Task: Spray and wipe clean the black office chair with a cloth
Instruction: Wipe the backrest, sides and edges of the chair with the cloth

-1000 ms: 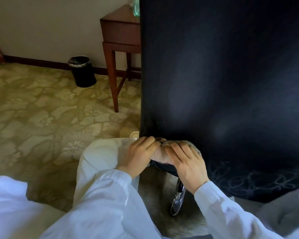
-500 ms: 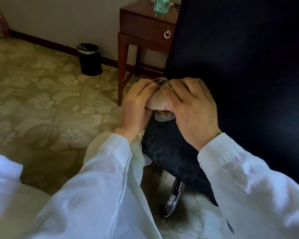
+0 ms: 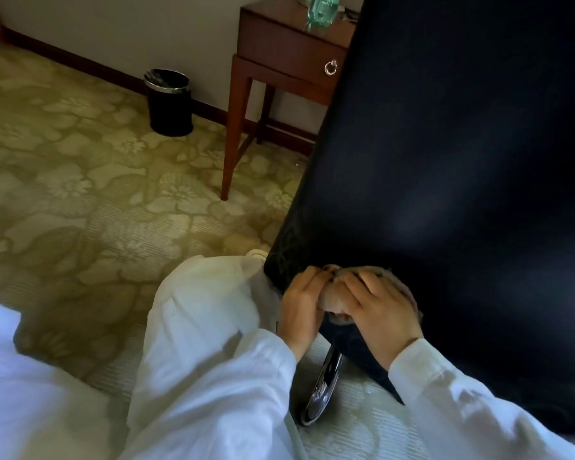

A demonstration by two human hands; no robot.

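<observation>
The black office chair's back fills the right side of the head view, tilted, with a chrome base leg under it. A small brownish cloth is bunched against the chair's lower left edge. My left hand grips the cloth from the left, fingers curled over it. On the cloth's right side lies my right hand, pressing it to the chair with fingers bent around it. Most of the cloth is hidden under the hands. No spray bottle is clearly seen near the hands.
A wooden side table with a ring-pull drawer stands behind the chair, a green glass bottle on top. A black waste bin stands by the wall. Patterned carpet spreads left. My white-trousered knee is beside the chair.
Both hands with the cloth have slid down the chair's left edge from mid-height to its lower corner. The view has tilted and the chair now leans.
</observation>
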